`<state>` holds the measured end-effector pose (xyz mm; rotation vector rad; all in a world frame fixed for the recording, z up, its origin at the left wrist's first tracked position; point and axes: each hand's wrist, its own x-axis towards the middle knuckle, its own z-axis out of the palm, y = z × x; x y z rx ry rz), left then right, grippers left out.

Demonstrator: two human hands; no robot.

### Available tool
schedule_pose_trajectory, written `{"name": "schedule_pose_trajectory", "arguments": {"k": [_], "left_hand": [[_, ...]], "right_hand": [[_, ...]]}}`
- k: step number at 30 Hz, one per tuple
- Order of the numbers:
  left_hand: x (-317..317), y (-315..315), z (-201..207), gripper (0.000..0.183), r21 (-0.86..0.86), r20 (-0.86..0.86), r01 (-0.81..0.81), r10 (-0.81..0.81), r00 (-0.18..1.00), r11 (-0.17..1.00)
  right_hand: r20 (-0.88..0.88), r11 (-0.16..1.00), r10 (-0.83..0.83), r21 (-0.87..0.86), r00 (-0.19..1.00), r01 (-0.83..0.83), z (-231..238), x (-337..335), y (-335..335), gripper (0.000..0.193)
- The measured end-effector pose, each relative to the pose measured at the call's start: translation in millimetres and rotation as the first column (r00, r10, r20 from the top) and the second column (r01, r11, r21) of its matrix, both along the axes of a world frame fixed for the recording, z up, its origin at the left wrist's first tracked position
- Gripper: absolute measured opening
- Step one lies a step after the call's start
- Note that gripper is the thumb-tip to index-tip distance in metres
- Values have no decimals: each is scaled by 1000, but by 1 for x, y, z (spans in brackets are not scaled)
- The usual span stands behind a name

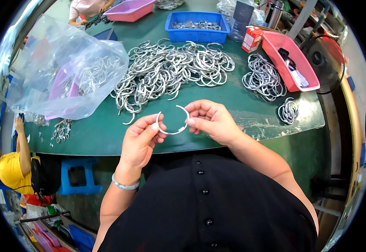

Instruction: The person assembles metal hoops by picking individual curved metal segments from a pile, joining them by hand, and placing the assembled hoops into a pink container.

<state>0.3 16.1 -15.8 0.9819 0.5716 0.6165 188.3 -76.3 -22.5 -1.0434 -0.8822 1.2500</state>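
Between my two hands, over the near edge of the green table [107, 136], is a silver open-ended bangle [175, 133]. My left hand [143, 136] pinches its left side between thumb and fingers. On the opposite side, my right hand [211, 122] grips it the same way. The bangle's gap faces away from me, and small raised bits show on its near curve. Just beyond my hands lies a wide heap of similar silver bangles [166, 69]. A smaller pile of bangles [263, 77] and a little bundle of them [288, 111] sit to the right.
A blue bin [197, 40] of small metal pieces stands at the back. At right are a pink bin [290, 67], a red carton [252, 39] and a fan [323, 63]. A clear plastic bag [31, 84] covers the left side. Two other people are at the left.
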Motion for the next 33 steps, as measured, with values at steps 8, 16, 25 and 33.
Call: {"name": "schedule_pose_trajectory", "arguments": {"k": [8, 16, 25, 33], "left_hand": [[2, -2, -26, 23, 138, -226, 39, -7, 974, 990], [-1, 9, -45, 21, 88, -263, 49, -24, 965, 995], [-3, 10, -52, 20, 96, -249, 9, 15, 968, 995], [-4, 7, -56, 20, 158, -192, -4, 35, 981, 988]], "right_hand": [[169, 981, -192, 2, 967, 195, -9, 38, -5, 14], [659, 673, -637, 224, 399, 705, 4, 185, -41, 15], [960, 872, -278, 257, -11, 417, 8, 155, 19, 22], [967, 943, -243, 254, -73, 215, -5, 112, 82, 16]]}}
